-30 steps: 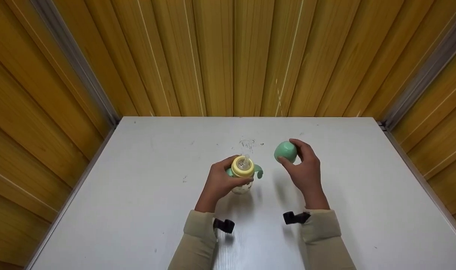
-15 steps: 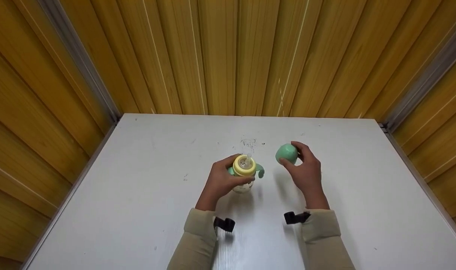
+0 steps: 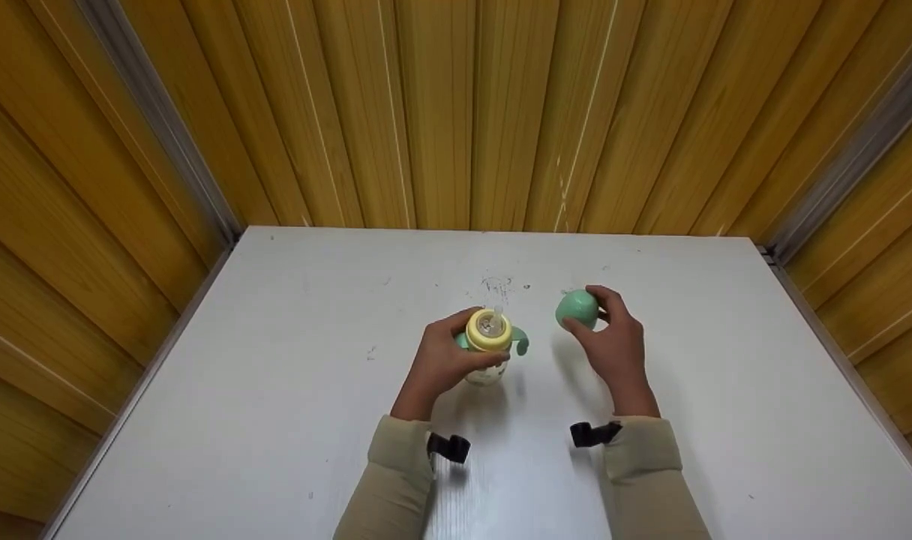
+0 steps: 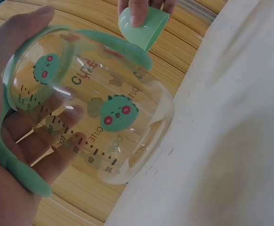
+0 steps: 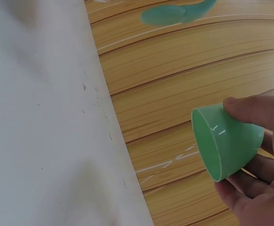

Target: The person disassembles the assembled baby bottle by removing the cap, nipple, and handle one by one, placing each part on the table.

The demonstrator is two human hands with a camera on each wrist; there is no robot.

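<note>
My left hand (image 3: 445,361) grips a clear baby bottle (image 4: 127,113) around its upper part, above the table. In the head view the bottle's yellow collar (image 3: 489,341) and clear straw-like spout face up, uncovered. Green handles (image 4: 26,176) stand out on its sides, and dinosaur prints and a measuring scale mark its wall. To the right, my right hand (image 3: 613,349) holds a green dome-shaped cap (image 5: 230,141) between thumb and fingers. Its hollow rim faces down toward the table, apart from the bottle.
The white table (image 3: 276,390) lies beneath both hands, with faint dark scuffs. Wood-patterned panels (image 3: 441,112) stand behind it and at both sides. A black wrist camera mount (image 3: 450,448) sits at the left cuff, another mount (image 3: 595,434) at the right.
My right hand and the cap have shifted slightly right and toward me. The left hand keeps its grip on the bottle, almost still. The head view has tilted a little.
</note>
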